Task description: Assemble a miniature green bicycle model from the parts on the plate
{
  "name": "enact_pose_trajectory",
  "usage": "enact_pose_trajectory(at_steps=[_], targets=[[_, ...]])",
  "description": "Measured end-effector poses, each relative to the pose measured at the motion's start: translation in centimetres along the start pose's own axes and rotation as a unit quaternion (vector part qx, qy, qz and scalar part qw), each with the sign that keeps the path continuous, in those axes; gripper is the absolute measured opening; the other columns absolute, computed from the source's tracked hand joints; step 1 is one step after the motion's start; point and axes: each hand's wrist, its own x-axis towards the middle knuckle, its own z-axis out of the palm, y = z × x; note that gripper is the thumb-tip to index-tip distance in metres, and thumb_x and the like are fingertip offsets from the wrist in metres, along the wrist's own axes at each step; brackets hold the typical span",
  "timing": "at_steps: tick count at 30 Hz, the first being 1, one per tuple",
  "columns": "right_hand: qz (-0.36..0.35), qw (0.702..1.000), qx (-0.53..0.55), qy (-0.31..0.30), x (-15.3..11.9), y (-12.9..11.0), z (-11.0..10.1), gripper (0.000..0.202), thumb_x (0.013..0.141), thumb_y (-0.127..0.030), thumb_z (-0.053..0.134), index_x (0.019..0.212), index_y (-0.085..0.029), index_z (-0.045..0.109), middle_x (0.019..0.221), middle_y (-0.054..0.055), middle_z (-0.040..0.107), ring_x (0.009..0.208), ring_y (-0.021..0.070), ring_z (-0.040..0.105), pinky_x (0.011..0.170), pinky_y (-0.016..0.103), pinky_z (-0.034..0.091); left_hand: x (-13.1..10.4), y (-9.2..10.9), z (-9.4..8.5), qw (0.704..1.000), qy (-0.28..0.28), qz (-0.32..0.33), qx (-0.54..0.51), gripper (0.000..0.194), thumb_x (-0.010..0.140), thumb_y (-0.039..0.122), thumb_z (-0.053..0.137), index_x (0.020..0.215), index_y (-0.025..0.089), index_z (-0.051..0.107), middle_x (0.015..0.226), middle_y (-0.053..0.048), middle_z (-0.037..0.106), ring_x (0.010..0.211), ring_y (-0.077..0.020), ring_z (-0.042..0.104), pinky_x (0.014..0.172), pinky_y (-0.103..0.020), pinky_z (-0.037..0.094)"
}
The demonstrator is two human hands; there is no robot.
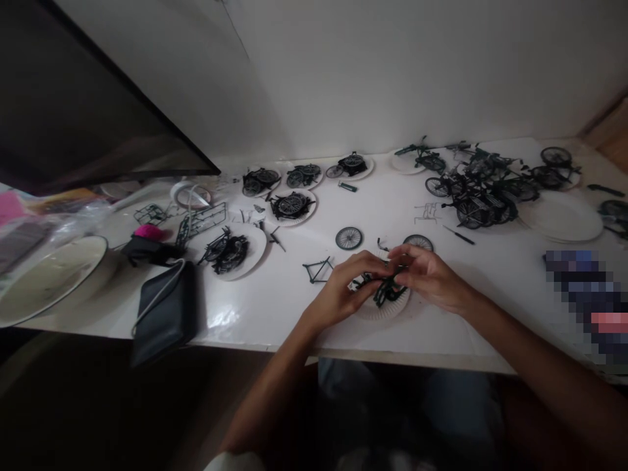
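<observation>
Over a small paper plate (pixel 383 314) near the table's front edge, my left hand (pixel 353 284) and my right hand (pixel 434 281) meet with fingers closed. Between their fingertips is a small dark bicycle part; its exact kind is hidden by the fingers. More dark model parts (pixel 387 294) lie on the plate below. A small bicycle frame (pixel 318 269) rests on the table left of my left hand. One spoked wheel (pixel 348 238) lies beyond that hand, and another wheel (pixel 418 243) lies just behind my right hand, partly covered.
Assembled miniature bicycles (pixel 483 190) are heaped at the back right beside stacked white plates (pixel 564 216). A small screwdriver (pixel 459 235) lies in front of them. Plates of bicycle parts (pixel 290 205) stand at back left. An enamel basin (pixel 53 281) and a black pouch (pixel 164 314) sit left.
</observation>
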Motion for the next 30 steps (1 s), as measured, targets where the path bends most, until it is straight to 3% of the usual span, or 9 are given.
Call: enact_pose_trajectory(at_steps=[4,10,14,17,21,26,30], targets=[[-0.017,1.0,-0.008,0.006,0.0,0.3,-0.1,0.039,0.076,-0.03,0.081,0.112,-0.026,0.066,0.106,0.003,0.065,0.089,0.0138,0.064,0.079,0.028,0.055,0.1,0.2,0.2,1.0,-0.004,0.001,-0.019,0.016,0.096,0.015,0.06,0.109,0.022,0.065,0.105,-0.007,0.068,0.103,-0.0195,0.064,0.091,-0.037,0.052],[-0.026,0.999,-0.011,0.023,0.2,0.2,0.1,0.035,0.074,-0.029,0.083,0.104,-0.024,0.066,0.102,0.002,0.063,0.085,0.013,0.064,0.076,0.028,0.056,-0.4,-0.2,0.2,0.996,-0.009,-0.068,-0.056,0.009,0.095,0.021,0.063,0.104,0.021,0.063,0.105,-0.008,0.067,0.102,-0.0191,0.065,0.091,-0.035,0.054],[-0.029,0.997,-0.048,0.05,0.3,0.0,0.3,0.028,0.083,-0.036,0.075,0.106,-0.023,0.065,0.089,0.001,0.065,0.075,0.0127,0.065,0.071,0.028,0.054,-0.8,-0.7,-0.7,0.993,0.012,-0.098,-0.059,0.011,0.093,0.025,0.065,0.103,0.02,0.065,0.103,-0.009,0.068,0.095,-0.0185,0.067,0.084,-0.034,0.058],[-0.042,0.988,-0.099,0.107,0.5,0.0,0.0,0.027,0.089,-0.041,0.067,0.106,-0.02,0.063,0.077,0.001,0.066,0.072,0.015,0.065,0.069,0.03,0.054,-0.9,-0.8,-2.2,0.992,0.042,-0.1,-0.068,0.013,0.092,0.027,0.067,0.102,0.019,0.064,0.105,-0.01,0.068,0.095,-0.0197,0.068,0.081,-0.034,0.06],[-0.12,0.938,-0.285,0.156,0.3,0.2,-0.5,0.016,0.09,-0.036,0.066,0.097,-0.021,0.065,0.086,0.004,0.07,0.081,0.0189,0.067,0.074,0.033,0.054,-0.9,-1.5,-4.7,0.991,0.1,-0.084,-0.036,0.013,0.09,0.026,0.069,0.099,0.019,0.063,0.102,-0.01,0.069,0.089,-0.0182,0.068,0.077,-0.032,0.059],[-0.192,0.86,-0.472,0.037,-0.2,0.4,-0.3,0.009,0.094,-0.023,0.061,0.1,-0.023,0.067,0.098,0.007,0.072,0.092,0.0225,0.068,0.081,0.039,0.054,-0.9,-3.3,-6.4,0.985,0.159,-0.063,0.015,0.015,0.09,0.025,0.067,0.102,0.018,0.061,0.1,-0.009,0.069,0.082,-0.0151,0.065,0.076,-0.03,0.055],[-0.243,0.817,-0.522,-0.018,-0.2,0.4,0.5,0.009,0.094,-0.02,0.06,0.098,-0.022,0.068,0.095,0.008,0.073,0.095,0.0252,0.067,0.088,0.045,0.053,-0.9,-3.5,-6.1,0.985,0.14,-0.072,0.076,0.014,0.091,0.021,0.063,0.104,0.017,0.062,0.1,-0.008,0.069,0.081,-0.0143,0.063,0.076,-0.029,0.052]])
